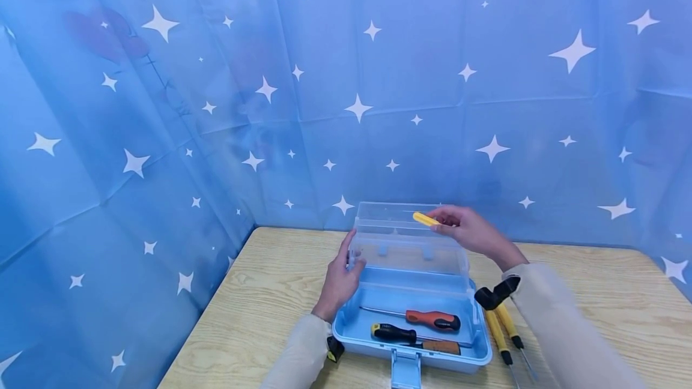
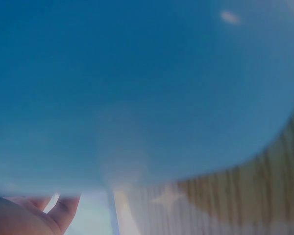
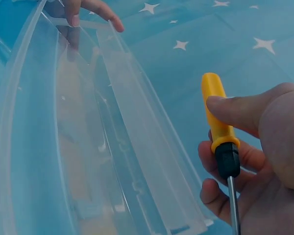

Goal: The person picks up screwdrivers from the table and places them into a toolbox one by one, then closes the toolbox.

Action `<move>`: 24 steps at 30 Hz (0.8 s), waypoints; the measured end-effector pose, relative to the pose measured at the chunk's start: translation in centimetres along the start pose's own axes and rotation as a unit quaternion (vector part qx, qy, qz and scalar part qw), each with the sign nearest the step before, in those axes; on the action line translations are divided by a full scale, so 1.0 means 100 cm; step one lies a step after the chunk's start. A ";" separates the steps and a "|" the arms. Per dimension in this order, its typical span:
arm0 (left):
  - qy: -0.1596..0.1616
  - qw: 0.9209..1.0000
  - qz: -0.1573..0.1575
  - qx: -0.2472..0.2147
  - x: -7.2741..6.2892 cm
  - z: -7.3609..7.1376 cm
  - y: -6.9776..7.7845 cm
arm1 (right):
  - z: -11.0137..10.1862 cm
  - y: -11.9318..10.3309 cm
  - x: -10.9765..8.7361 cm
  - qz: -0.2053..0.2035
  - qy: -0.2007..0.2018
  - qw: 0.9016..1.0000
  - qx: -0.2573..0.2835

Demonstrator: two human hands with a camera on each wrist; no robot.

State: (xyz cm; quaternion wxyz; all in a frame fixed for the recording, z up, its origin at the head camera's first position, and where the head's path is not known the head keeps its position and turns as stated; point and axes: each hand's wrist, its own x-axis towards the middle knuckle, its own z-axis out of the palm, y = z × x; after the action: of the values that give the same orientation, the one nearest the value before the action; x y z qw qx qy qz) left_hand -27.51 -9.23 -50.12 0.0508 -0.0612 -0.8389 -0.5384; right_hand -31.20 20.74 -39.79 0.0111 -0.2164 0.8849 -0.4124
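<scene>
A light blue toolbox (image 1: 378,351) stands on the table with its clear plastic lid (image 1: 405,251) raised. My left hand (image 1: 339,281) grips the lid's left edge; in the right wrist view its fingertips (image 3: 115,22) show at the lid's far end. In my right hand (image 1: 459,227), above the lid's right side, is a screwdriver (image 3: 216,107) with a yellow handle, black collar and metal shaft. Inside the box lie a red-and-black screwdriver (image 1: 432,319), a black-and-yellow screwdriver (image 1: 393,333) and a tool with a brown handle (image 1: 440,347). The blue box wall (image 2: 137,88) fills most of the left wrist view.
Two yellow-handled screwdrivers (image 1: 496,332) lie on the wooden table (image 1: 243,305), right of the box beneath my right forearm. The box's front latch (image 1: 405,370) hangs down. A blue curtain (image 1: 324,95) with white stars hangs behind and left of the table.
</scene>
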 end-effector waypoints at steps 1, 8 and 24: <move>0.002 1.000 0.000 0.002 0.000 0.000 0.000 | 0.002 0.000 0.002 -0.002 -0.001 1.000 -0.003; 0.000 1.000 0.002 0.000 0.000 -0.001 0.000 | 0.009 0.001 0.011 -0.014 -0.017 1.000 -0.015; 0.000 1.000 0.002 -0.001 0.001 0.000 -0.002 | 0.021 0.001 0.024 -0.048 -0.046 0.997 -0.024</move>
State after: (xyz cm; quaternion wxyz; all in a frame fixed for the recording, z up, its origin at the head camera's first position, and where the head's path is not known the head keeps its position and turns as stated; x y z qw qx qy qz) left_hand -27.63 -9.26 -50.28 0.0515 -0.0632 -0.8382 -0.5393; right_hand -33.01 18.32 -40.88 0.0272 -0.2778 0.8816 -0.3806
